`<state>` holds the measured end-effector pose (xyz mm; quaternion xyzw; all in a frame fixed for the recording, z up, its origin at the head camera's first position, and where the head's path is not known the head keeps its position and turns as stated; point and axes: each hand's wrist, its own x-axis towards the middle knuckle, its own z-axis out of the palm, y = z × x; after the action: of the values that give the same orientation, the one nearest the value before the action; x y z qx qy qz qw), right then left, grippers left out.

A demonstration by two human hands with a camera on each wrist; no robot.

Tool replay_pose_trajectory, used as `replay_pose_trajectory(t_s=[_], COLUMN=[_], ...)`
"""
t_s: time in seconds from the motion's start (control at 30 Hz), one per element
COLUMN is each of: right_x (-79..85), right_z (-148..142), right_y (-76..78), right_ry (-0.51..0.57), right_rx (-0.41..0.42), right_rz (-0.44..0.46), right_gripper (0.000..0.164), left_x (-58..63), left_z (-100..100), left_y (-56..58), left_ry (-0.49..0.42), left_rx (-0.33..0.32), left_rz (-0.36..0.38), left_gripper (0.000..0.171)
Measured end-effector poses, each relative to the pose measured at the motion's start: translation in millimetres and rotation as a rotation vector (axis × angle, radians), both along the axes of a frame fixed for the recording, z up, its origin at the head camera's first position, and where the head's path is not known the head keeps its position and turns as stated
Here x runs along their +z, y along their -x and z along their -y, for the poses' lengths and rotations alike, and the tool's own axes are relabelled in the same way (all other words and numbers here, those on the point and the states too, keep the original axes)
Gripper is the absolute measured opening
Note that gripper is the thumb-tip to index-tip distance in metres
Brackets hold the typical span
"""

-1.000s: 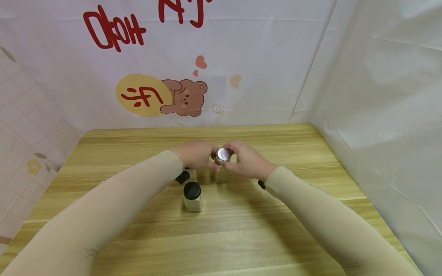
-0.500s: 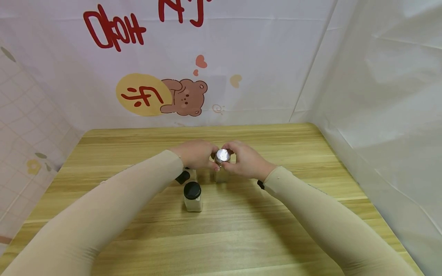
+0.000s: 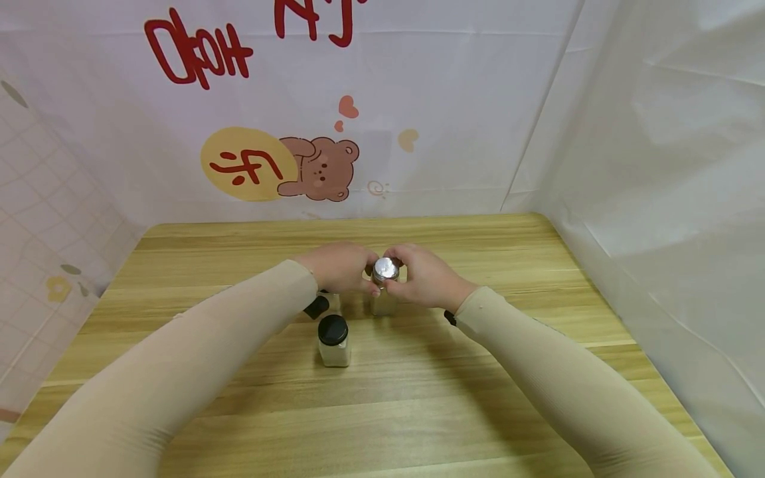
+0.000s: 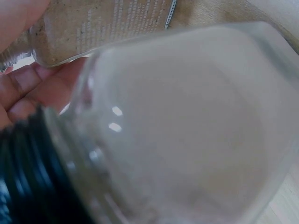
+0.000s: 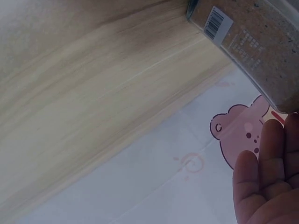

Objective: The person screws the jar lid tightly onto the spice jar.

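Observation:
A glass seasoning jar (image 3: 384,303) with a shiny silver top (image 3: 386,267) stands upright between my hands. My left hand (image 3: 336,267) grips its upper part from the left, thumb in front and fingers behind. From the right, my right hand (image 3: 431,277) curls thumb and fingers round the silver top. In the left wrist view the jar (image 4: 103,28) shows brown contents, printed text and a clear threaded neck. The right wrist view shows its barcode label (image 5: 218,25), with several fingers (image 5: 271,154) extended below the glass.
A black-lidded jar (image 3: 335,342) of pale contents stands nearer me, left of centre. Another jar (image 3: 332,303) is mostly hidden behind the left wrist. A black-lidded jar (image 4: 177,126) fills the left wrist view's foreground. Printed white sheeting (image 3: 454,119) rises behind the wooden table (image 3: 418,411).
The silver top shifts very slightly under my right hand, and the right wrist edges a little to the left. The left hand and the other jars stay put.

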<state>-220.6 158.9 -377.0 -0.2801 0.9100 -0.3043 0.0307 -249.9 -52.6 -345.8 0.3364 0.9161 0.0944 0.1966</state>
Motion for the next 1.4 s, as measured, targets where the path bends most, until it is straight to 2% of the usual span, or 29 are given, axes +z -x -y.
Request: replay_pose_trajectory(t_s=[0.5, 0.8, 1.4], right_x=[-0.7, 1.4, -0.1], right_z=[-0.8, -0.8, -1.3], right_y=[-0.5, 0.8, 1.2], right_ry=[0.006, 0.012, 0.031], right_rx=[0.004, 0.026, 0.033], right_rz=[-0.025, -0.001, 0.016], right_gripper=[0.028, 0.024, 0.027], left_x=[0.6, 0.4, -1.2], left_z=[0.1, 0.7, 1.2], left_y=[-0.2, 0.3, -0.3], left_ry=[-0.017, -0.013, -0.017], left_rx=[0.008, 0.006, 0.007], left_rz=[0.009, 0.011, 0.010], left_gripper=[0.024, 0.026, 0.028])
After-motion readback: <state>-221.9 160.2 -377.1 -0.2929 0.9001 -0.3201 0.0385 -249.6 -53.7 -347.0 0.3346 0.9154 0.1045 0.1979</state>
